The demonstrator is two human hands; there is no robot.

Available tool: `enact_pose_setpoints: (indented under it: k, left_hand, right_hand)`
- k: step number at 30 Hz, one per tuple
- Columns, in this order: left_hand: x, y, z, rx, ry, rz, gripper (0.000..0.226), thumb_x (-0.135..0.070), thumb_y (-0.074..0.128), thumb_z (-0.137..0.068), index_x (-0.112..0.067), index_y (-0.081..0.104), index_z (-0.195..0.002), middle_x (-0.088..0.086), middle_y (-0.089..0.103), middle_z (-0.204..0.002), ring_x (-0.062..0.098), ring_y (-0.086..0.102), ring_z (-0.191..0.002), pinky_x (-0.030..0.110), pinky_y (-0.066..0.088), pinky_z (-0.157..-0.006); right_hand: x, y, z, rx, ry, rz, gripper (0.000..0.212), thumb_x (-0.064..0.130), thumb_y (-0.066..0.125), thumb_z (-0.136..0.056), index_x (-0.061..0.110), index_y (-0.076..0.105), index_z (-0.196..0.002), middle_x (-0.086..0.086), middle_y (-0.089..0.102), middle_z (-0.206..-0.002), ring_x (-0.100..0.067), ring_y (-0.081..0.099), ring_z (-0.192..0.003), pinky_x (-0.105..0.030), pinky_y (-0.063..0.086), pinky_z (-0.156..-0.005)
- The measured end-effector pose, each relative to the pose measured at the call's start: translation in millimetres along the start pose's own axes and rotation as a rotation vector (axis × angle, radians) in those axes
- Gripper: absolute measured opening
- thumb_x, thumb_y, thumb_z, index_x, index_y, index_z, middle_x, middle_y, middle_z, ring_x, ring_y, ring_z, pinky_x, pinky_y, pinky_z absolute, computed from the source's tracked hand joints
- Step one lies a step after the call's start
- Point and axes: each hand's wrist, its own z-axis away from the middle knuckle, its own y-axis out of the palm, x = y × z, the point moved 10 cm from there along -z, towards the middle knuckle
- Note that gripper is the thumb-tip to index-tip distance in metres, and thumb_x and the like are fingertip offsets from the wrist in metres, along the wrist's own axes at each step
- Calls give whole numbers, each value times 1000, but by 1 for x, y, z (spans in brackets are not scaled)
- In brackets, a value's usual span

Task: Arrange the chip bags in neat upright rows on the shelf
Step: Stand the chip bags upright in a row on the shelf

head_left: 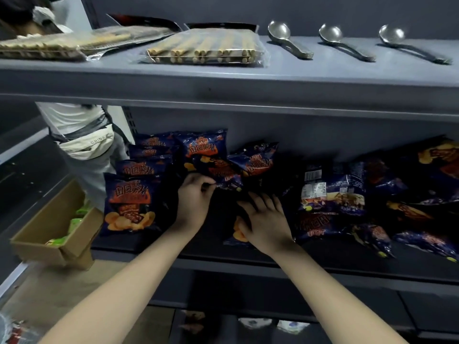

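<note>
Dark blue chip bags lie jumbled flat on the right of the shelf; an upright row stands at left. Left hand pinches a tilted bag; right hand is spread flat on another bag. Cardboard box sits just left.

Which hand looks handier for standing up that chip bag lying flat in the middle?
Probably the right hand: it already rests open on the flat bag. The left hand is busy pinching another bag farther back.
</note>
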Motion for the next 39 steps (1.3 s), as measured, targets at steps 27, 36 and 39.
enact_pose_setpoints:
  k: [27, 36, 39]
  left_hand:
    - [-51, -28, -57, 899, 155, 470, 5, -12, 41, -78, -15, 45, -80, 1, 44, -79, 5, 39, -74, 19, 32, -70]
    - [-33, -17, -64, 1015, -35, 775, 25, -16, 48, -81, -13, 45, -106, 8, 56, -101, 9, 54, -91, 23, 39, -81]
    - [-1, -21, -87, 901, -148, 787, 34, -34, 47, -90, -26, 44, -123, -4, 55, -126, 13, 56, -107, 26, 45, -87]
  right_hand:
    - [75, -17, -50, 551, -65, -989, 80, 31, 71, -82, 30, 24, -146, 2, 36, -148, -16, 40, -131, -33, 36, -109]
    - [78, -13, -54, 448, 19, -1144, 54, 40, 74, -74, 34, 53, -124, 11, 61, -124, -4, 56, -116, -30, 44, -102]
    - [58, -15, -55, 288, 155, -1194, 47, 47, 74, -69, 39, 57, -112, 14, 64, -117, -3, 59, -111, -28, 45, -100]
